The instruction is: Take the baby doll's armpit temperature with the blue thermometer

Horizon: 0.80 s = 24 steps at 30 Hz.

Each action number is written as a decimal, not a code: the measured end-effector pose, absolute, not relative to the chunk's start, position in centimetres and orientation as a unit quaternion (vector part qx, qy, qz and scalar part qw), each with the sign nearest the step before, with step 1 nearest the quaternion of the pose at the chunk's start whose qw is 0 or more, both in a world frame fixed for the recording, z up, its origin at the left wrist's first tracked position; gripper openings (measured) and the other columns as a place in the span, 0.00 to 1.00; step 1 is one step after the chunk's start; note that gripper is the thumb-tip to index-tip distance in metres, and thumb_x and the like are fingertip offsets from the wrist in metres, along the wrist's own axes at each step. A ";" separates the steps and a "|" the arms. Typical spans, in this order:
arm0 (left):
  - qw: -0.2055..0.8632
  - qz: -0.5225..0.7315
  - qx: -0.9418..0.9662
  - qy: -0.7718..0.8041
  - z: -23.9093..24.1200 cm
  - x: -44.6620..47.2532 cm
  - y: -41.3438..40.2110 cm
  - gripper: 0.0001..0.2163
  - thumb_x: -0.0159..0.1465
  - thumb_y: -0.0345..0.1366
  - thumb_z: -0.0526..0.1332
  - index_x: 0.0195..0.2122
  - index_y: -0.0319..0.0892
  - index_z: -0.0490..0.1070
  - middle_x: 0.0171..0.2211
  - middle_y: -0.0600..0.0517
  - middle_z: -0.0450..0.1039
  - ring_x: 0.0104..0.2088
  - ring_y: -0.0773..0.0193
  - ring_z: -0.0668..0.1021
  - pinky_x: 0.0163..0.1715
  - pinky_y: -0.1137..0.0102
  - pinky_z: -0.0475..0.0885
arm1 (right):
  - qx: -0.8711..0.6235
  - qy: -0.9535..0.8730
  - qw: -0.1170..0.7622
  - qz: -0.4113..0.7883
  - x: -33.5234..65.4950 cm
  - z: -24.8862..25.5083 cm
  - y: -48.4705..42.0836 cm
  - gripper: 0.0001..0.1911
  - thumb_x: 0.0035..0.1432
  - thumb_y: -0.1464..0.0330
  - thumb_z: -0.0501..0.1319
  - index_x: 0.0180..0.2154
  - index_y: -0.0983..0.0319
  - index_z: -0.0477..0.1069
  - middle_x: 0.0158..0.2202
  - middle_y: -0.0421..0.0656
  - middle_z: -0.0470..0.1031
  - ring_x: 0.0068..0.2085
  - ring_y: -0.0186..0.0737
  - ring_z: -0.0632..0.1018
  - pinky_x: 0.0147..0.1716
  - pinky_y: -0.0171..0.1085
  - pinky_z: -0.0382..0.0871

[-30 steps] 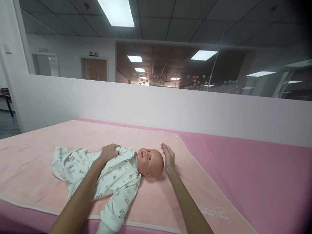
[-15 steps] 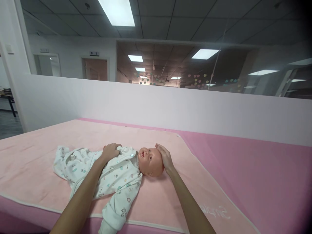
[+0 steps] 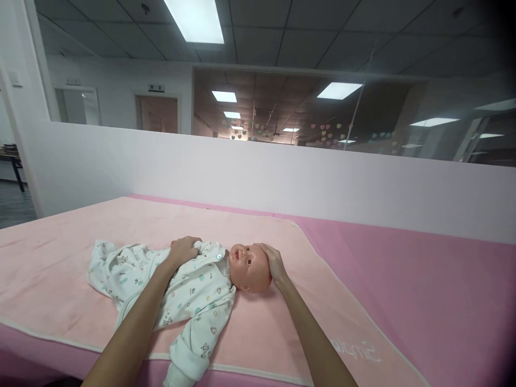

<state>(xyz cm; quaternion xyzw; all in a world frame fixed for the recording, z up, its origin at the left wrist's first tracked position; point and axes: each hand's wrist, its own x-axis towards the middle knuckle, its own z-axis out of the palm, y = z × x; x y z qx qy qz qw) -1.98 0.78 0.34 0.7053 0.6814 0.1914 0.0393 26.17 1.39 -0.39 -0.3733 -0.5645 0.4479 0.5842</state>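
A baby doll [image 3: 250, 269] lies on its back in a white printed outfit [image 3: 193, 290], its head to the right and its legs to the left. My left hand [image 3: 184, 250] rests across the doll's belly, fingers stretched toward the far side and partly hidden. Against the crown of the doll's bald head lies my right hand [image 3: 274, 262], its fingers extended over the top and not closed round anything. One sleeve [image 3: 201, 338] of the outfit hangs toward the near edge of the bed.
A peach-coloured mat [image 3: 258, 328] lies under the doll, over a pink bed surface [image 3: 423, 279]. Behind stands a low white wall [image 3: 282, 177] with glass above it. At far left, a dark-legged table [image 3: 16, 166] shows past a white post.
My right hand's fingers have lowered slightly and lie closer over the top of the doll's head. My left hand and the doll have stayed in place.
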 end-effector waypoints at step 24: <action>0.036 0.186 0.706 0.682 0.3 -2.0 0.8 0.20 0.47 0.30 0.52 0.42 0.48 0.71 0.41 0.49 0.74 0.45 0.54 0.73 0.38 0.66 0.63 | -0.362 -0.570 0.570 0.468 26.2 -0.1 0.9 0.15 0.45 0.58 0.61 0.28 0.64 0.75 0.34 0.45 0.78 0.40 0.44 0.75 0.46 0.41 0.65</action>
